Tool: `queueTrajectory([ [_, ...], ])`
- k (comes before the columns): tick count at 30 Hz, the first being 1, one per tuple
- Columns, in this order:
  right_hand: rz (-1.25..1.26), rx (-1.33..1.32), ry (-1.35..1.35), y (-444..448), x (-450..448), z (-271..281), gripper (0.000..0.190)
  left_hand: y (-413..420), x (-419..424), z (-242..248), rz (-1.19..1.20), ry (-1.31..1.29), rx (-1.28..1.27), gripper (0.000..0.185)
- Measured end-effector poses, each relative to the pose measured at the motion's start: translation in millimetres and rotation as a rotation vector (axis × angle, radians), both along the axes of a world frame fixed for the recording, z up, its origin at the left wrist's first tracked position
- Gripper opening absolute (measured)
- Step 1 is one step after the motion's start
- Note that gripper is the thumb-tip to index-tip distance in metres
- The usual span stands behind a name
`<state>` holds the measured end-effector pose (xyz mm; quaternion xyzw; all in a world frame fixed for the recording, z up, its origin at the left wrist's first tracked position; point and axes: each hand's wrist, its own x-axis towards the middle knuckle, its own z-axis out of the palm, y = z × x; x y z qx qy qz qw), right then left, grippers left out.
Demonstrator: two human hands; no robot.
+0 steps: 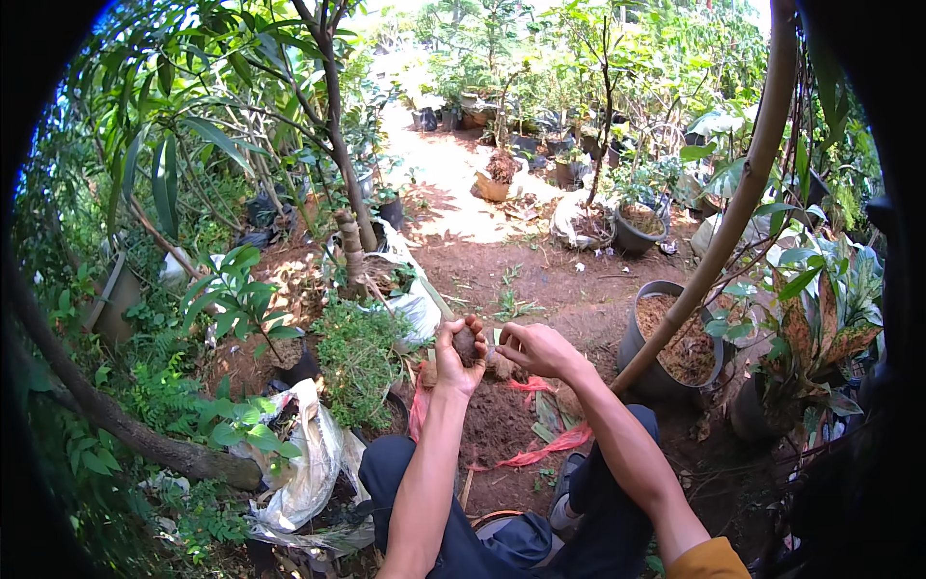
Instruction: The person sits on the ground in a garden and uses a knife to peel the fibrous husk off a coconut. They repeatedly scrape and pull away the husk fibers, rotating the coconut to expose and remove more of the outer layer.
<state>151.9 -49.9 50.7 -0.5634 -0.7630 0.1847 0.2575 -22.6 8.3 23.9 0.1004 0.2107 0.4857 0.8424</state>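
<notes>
My left hand [460, 354] is raised in front of me, its fingers curled around a brown ball of soil [466, 346]. A pale green stem or strip [436, 295] rises up and left from behind that hand. To its right, my right hand [534, 350] is bent at the wrist, with thumb and fingertips close together beside the soil ball; whether they pinch something small is unclear. Below both hands lies a heap of dark loose soil [499, 427], with red plastic strips [553, 449] around it.
A grey pot of brown fibrous material [676, 344] stands at right, behind a slanting trunk [731, 217]. At left are a leafy shrub [358, 358] and a torn white plastic sack [307, 452]. Potted plants stand farther back, near a black pot [640, 230].
</notes>
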Motion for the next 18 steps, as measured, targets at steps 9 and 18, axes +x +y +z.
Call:
queueTrajectory([
  [9,-0.004,0.001,0.004,1,0,-1,0.033,-2,6,-6,-0.072,0.105,0.05,0.023],
  [18,-0.019,-0.025,0.004,-2,1,5,0.034,-10,4,9,-0.059,0.151,0.145,0.024],
])
